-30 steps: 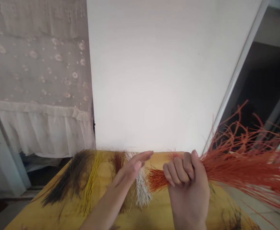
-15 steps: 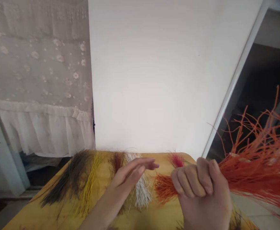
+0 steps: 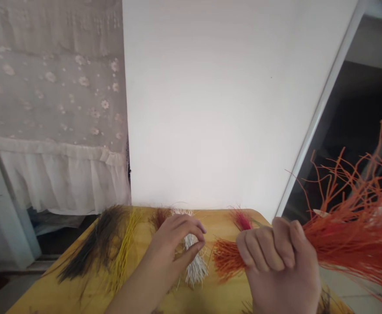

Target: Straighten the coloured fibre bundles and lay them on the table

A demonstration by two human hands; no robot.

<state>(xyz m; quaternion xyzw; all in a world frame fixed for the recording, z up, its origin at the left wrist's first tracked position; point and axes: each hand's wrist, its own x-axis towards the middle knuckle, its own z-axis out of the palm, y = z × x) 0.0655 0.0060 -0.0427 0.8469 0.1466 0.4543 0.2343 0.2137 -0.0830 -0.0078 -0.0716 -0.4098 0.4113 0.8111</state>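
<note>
My right hand (image 3: 277,257) is a fist wrapped round a thick bundle of orange-red fibre strands (image 3: 350,244). The trimmed end of the bundle sticks out on the left of the fist, and the long, loose strands fan out to the right past the table's edge. My left hand (image 3: 177,244) hovers over the table left of that trimmed end, apart from it. Its fingers are curved, with thumb and index tips close together and nothing visible between them. Behind it lies a bundle of white strands (image 3: 195,266), partly hidden by the hand.
On the yellow wooden table (image 3: 223,292) lie bundles of black strands (image 3: 89,250), yellow strands (image 3: 123,253), brown strands (image 3: 160,216) and pink-red strands (image 3: 241,219). A white wall (image 3: 207,104) rises behind. A flowered curtain (image 3: 56,96) hangs at left; a dark doorway (image 3: 357,109) is at right.
My left hand has drawn slightly left, and its outstretched fingers have curled towards the thumb. My right hand keeps its hold on the orange-red bundle, almost in place.
</note>
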